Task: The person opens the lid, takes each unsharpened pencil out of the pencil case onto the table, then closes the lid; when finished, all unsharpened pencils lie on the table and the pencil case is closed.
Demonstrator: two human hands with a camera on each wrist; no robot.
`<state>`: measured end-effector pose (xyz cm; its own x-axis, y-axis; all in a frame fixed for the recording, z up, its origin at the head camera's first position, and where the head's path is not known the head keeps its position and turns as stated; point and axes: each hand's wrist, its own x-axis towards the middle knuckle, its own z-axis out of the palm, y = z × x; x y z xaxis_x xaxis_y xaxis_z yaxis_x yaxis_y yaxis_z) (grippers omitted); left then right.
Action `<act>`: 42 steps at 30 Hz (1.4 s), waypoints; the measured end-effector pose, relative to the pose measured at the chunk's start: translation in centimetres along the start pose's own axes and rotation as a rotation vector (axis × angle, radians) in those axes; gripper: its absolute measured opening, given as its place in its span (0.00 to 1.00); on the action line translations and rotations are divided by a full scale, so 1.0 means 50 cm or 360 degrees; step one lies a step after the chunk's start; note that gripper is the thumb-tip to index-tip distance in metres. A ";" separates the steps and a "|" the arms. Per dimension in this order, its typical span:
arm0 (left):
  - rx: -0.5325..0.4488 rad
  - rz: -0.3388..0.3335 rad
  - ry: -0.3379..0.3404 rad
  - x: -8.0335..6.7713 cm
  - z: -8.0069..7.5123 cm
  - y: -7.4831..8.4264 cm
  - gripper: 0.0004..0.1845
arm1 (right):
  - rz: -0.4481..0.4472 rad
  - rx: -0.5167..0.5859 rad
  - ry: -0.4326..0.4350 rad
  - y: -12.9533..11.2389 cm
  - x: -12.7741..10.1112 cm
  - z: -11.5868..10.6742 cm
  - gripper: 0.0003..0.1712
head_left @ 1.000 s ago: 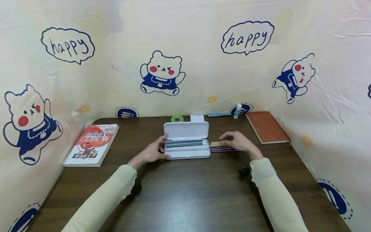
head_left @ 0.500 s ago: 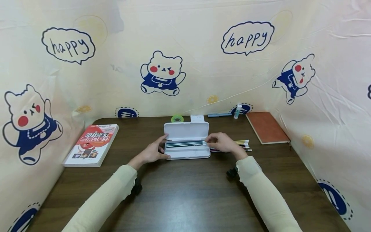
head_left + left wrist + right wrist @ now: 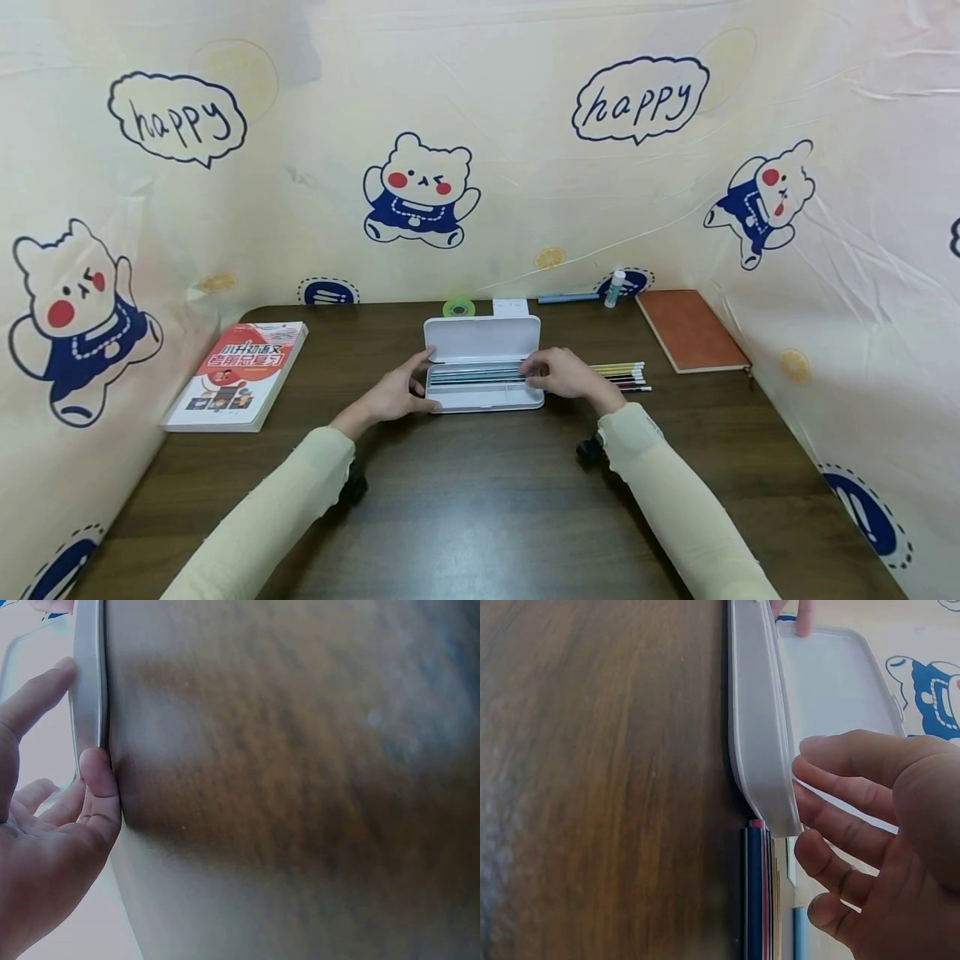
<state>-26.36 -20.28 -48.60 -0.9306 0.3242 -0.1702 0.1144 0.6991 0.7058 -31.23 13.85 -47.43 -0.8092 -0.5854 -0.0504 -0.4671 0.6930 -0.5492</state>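
Note:
A white pencil case lies open on the table, its lid raised at the back. Several dark green pencils lie in its rear compartment. My left hand grips the case's left end, with a finger and thumb against its side wall. My right hand is over the right end, thumb and forefinger pinching at the pencils' ends. In the right wrist view, the case wall hides what lies between those fingertips. Under the right hand, loose coloured pencils stick out beside the case.
A thick book lies at the left and a brown notebook at the right. Along the back edge are green tape, a white card, a blue pen-like stick and a glue stick.
My right hand has moved left from the loose pencils to the case's right end, uncovering the loose pencils' right ends. My left hand stays on the case.

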 end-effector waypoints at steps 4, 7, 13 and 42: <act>-0.0003 0.0005 0.0005 -0.001 0.000 0.001 0.56 | -0.0007 -0.0064 -0.0038 -0.003 0.003 0.006 0.10; 0.0007 0.0007 0.0009 -0.002 0.001 0.002 0.56 | -0.0023 -0.0083 -0.0052 -0.008 0.003 0.010 0.08; 0.0015 0.0003 0.0012 -0.002 0.001 0.004 0.56 | -0.0070 -0.0137 -0.0051 -0.016 0.006 0.013 0.07; -0.0004 -0.0007 0.0017 0.002 0.000 -0.001 0.56 | 0.0082 -0.0040 -0.0014 -0.027 0.015 0.010 0.04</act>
<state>-26.46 -20.26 -48.66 -0.9346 0.3144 -0.1662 0.1094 0.6988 0.7069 -31.01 12.27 -47.13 -0.8293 -0.5522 -0.0853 -0.4337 0.7325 -0.5248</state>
